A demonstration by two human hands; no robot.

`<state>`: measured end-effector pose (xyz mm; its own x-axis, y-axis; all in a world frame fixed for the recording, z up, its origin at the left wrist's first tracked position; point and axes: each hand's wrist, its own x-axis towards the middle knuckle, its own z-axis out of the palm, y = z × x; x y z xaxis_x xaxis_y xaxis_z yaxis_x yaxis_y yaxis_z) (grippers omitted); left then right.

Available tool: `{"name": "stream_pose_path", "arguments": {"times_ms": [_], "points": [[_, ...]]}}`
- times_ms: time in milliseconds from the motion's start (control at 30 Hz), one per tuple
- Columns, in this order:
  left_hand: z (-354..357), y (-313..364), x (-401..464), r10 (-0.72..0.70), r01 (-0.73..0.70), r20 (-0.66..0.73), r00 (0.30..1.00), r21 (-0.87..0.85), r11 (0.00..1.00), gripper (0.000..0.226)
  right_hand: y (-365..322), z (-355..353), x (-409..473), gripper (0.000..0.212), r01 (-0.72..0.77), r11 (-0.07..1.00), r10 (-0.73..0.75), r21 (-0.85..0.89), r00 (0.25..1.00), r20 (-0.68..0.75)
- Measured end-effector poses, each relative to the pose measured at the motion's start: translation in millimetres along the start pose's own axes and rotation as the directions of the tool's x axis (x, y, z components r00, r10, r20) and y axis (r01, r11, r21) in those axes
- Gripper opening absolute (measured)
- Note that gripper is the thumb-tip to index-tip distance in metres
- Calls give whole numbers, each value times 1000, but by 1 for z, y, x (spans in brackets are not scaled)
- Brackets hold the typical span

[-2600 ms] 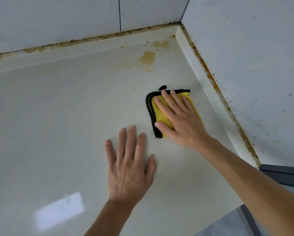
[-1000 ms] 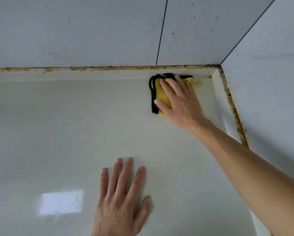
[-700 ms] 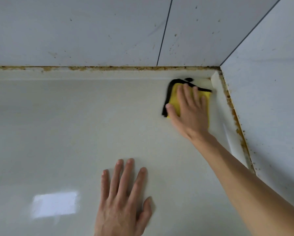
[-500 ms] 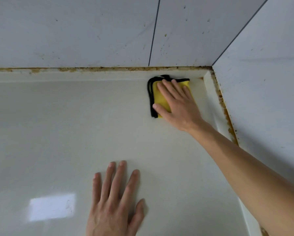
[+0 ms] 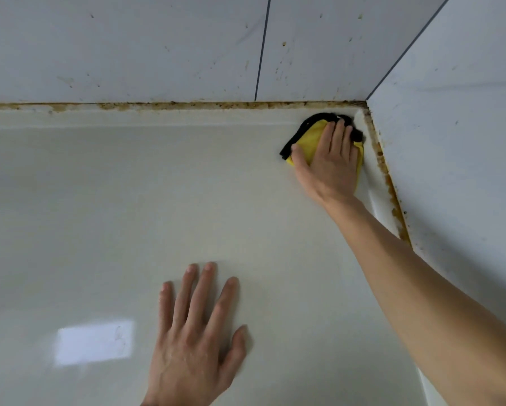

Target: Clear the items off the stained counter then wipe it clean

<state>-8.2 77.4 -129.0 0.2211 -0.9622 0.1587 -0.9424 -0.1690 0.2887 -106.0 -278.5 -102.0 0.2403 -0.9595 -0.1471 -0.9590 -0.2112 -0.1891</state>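
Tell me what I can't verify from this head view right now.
- Counter under the yellow cloth: hidden by the cloth and right hand.
- Counter under the flat left hand: covered.
- Counter's front edge: cut off by the frame's bottom.
- Seam grime lower down: hidden behind the right forearm.

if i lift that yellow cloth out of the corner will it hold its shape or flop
Probably flop: the yellow cloth bunches and folds under the right hand, so it looks soft. Likely light, being thin fabric. It should slide easily on the glossy counter.
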Motion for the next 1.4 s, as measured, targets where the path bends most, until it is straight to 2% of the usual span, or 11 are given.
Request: {"name": "stream_pose_path", "arguments": {"times_ms": [233, 333, 433, 667, 900, 1100, 1267, 1400], "points": [[-4, 0, 0, 8, -8, 47, 999, 13, 1000, 68, 39, 5, -88, 80, 181, 980, -181, -88, 983, 7], [-9, -1, 2, 7, -9, 83, 997, 25, 1000, 68, 53, 8, -122, 72, 205, 973, -203, -111, 979, 26], [-13, 1, 3, 4, -6, 98, 995, 25, 1000, 67, 63, 11, -155, 66, 213, 975, -211, -63, 977, 41], [-28, 6, 6, 11, -27, 192, 981, 81, 996, 65, 79, 21, -266, 74, 229, 970, -225, -84, 973, 53], [-32, 13, 2, -28, 7, 252, 967, 85, 996, 65, 102, 32, -361, 75, 335, 937, -326, -104, 941, 89], [-47, 24, -26, -84, 76, 287, 954, 40, 996, 64, 115, 32, -387, 75, 450, 887, -440, -109, 892, 99], [-66, 40, -63, -127, 119, 302, 945, 44, 992, 54, 110, 18, -387, 77, 434, 899, -420, -60, 893, 162], [-91, 55, -105, -178, 197, 259, 949, -49, 979, 46, 100, -2, -399, 67, 378, 926, -374, 23, 904, 208]]}}
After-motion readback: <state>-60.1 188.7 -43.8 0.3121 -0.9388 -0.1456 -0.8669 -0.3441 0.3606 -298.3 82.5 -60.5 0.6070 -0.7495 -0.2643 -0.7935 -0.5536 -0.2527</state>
